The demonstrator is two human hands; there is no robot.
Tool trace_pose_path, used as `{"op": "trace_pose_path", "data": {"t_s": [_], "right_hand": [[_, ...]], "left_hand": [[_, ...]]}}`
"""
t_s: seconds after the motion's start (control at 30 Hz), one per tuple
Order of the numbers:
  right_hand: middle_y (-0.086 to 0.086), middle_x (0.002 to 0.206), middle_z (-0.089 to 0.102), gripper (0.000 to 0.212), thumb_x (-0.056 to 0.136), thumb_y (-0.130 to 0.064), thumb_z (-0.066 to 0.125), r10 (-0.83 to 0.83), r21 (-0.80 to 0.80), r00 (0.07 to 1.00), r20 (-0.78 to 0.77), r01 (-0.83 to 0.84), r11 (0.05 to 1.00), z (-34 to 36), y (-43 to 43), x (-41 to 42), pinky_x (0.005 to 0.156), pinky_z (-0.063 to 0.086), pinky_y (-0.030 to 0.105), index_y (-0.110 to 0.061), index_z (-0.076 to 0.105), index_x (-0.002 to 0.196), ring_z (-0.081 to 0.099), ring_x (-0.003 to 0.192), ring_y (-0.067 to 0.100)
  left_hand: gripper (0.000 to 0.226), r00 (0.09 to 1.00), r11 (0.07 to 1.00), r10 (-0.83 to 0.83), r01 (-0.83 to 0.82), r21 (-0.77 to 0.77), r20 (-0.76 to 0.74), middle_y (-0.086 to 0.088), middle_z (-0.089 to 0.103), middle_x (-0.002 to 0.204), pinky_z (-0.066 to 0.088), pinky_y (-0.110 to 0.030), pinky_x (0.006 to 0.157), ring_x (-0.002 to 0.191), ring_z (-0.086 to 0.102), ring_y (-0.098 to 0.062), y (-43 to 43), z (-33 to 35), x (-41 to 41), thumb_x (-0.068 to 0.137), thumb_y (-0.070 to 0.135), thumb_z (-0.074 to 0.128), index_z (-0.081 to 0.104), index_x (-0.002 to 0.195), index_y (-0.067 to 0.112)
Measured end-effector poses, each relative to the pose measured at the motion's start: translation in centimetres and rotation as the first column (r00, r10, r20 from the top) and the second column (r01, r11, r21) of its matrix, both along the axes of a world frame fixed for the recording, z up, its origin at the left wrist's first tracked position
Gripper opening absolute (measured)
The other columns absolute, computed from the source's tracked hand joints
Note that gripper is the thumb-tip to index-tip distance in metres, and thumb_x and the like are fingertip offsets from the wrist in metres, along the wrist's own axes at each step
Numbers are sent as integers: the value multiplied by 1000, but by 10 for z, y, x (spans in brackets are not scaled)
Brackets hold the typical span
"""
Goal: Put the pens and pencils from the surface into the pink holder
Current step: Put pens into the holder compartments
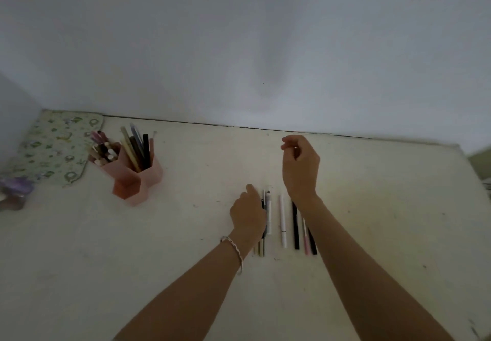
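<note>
I see the left hand (248,212) low on the table (186,234), knuckles up, fingers curled down over the leftmost pens of a row (268,216). It covers a dark pen there; whether the fingers actually pinch it I cannot tell, since the hand hides the contact. A bracelet (235,250) sits on that wrist.

The row lies lengthwise toward me: a white pen (269,213) just beside the left hand, a pale pink-white pen (282,223) further right, then a black pen (295,226), with a thin pink one (306,239) partly under the right forearm.

The right hand (300,165) is raised above the far end of the row, fingers loosely curled toward the thumb, holding nothing that I can see.

The pink holder (138,178) stands well apart to the left of both hands, several pens and pencils upright in its compartments. A patterned cloth (53,149) lies beyond it in the corner.
</note>
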State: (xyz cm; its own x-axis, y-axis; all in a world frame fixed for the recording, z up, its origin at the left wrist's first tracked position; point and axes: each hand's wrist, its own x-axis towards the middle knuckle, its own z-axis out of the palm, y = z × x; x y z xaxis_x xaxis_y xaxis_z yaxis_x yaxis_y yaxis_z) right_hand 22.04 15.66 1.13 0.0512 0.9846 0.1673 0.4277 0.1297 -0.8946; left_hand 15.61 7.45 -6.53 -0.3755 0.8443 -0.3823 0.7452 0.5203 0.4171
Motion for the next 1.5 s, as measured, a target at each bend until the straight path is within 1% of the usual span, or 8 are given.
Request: {"op": "trace_pose_path", "data": {"t_s": [0.27,0.5,0.67,1.0,1.1,1.23,1.4,1.5], "right_hand": [[-3,85,66,21,87,-5,50,213,-153,938,273,-177,972,-12,-3,8,61,42,20,-14,67,94,52,60,8],[1,64,46,30,83,-24,57,548,-497,437,713,-236,835,-46,-26,-1,58,42,26,-10,45,60,48,66,20],[-3,63,32,41,88,-25,54,525,-470,324,787,-235,851,-62,-41,-5,57,34,27,-16,30,57,43,73,17],[8,75,65,17,90,-22,56,320,-336,936,150,-255,906,-3,-24,-62,56,39,26,-7,62,83,52,63,16],[10,83,69,8,93,-21,53,222,-207,969,-104,-239,949,20,-21,-87,64,49,29,-15,57,92,61,69,19],[10,82,69,19,96,-15,48,206,-88,946,-251,-234,968,29,-31,-115,60,46,24,-22,43,113,58,63,13],[2,83,71,13,98,-13,45,237,-36,938,-254,-254,966,27,-45,-135,57,44,18,-21,44,108,58,61,14],[4,85,71,10,98,-15,47,272,-16,926,-262,-286,958,29,-54,-152,59,46,23,-21,46,107,61,68,24]], "left_hand": [[52,966,998,-25,41,55,-256,-12,54,121,50,-35,83,105,61,-28,12,10,-60,94,11,52,30,140,6],[40,988,941,145,-124,314,-45,-12,57,101,53,-38,68,80,62,-30,22,44,-100,86,6,59,42,122,9],[71,992,931,123,-120,346,15,-9,51,101,52,-35,69,80,59,-25,13,45,-104,88,5,58,25,148,21],[58,958,619,276,-235,750,73,-5,59,102,54,-28,74,83,58,-14,-6,113,-178,87,3,59,42,139,21],[52,929,523,370,-239,818,34,-9,52,112,56,-31,70,81,59,-16,-18,130,-221,86,3,59,45,134,20],[50,936,656,325,-119,745,-136,-10,52,112,58,-42,68,79,64,-26,-30,111,-245,88,4,60,42,132,20],[21,769,777,298,148,611,-565,-15,58,127,33,-48,111,129,46,-35,-35,76,-254,85,14,62,67,106,13],[30,744,732,396,97,674,-537,-16,50,139,21,-48,117,137,37,-35,-42,83,-261,85,13,55,66,113,13]]}}
